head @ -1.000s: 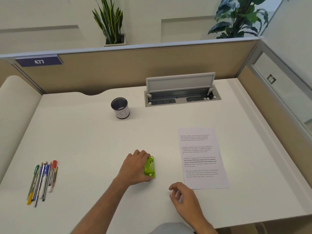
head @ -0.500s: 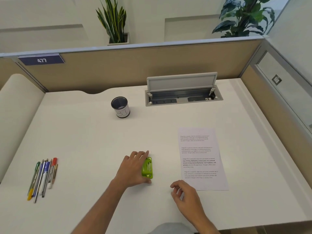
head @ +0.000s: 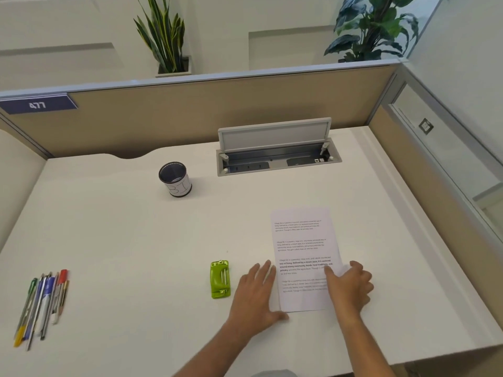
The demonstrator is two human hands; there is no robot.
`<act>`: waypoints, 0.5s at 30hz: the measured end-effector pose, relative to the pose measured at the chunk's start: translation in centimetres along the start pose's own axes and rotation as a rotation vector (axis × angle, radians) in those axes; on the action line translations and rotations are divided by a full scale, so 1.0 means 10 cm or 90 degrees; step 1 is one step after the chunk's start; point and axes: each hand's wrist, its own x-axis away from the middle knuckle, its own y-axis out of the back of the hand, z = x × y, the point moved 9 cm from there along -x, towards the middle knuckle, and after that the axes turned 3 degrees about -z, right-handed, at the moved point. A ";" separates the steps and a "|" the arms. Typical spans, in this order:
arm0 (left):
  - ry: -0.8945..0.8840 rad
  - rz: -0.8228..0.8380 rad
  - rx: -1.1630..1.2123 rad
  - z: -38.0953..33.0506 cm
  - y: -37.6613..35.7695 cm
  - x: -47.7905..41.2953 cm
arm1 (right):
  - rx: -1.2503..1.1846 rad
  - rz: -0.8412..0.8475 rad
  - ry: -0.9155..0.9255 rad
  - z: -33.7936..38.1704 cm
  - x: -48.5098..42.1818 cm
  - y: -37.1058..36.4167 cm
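A printed sheet of paper (head: pixel 303 240) lies on the white desk (head: pixel 136 240), right of centre. My left hand (head: pixel 255 292) lies flat on the desk with straight fingers, touching the sheet's left edge. My right hand (head: pixel 349 285) is at the sheet's lower right edge, thumb on top of the paper; its other fingers are hidden, so a pinch cannot be confirmed. A small green stapler (head: pixel 220 279) lies by itself just left of my left hand.
Several pens and markers (head: pixel 42 303) lie in a row at the desk's left front. A dark pen cup (head: pixel 175 183) stands at the back. An open cable hatch (head: pixel 277 151) sits behind the paper. Partition walls (head: pixel 190 115) close the back and right.
My left hand let go of the green stapler and moved right to the paper's left edge. My right hand moved right and forward onto the paper's lower right part.
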 end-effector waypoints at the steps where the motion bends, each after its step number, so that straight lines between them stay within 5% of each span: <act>1: -0.007 0.013 -0.026 -0.04 -0.08 -0.03 | 0.007 0.011 -0.005 0.00 -0.01 -0.04; 7: -0.017 0.016 -0.069 -0.01 -0.26 -0.14 | 0.014 0.040 -0.007 0.05 0.00 -0.21; 15: -0.033 0.003 -0.053 0.01 -0.22 -0.10 | -0.225 0.170 -0.018 0.05 -0.19 -0.24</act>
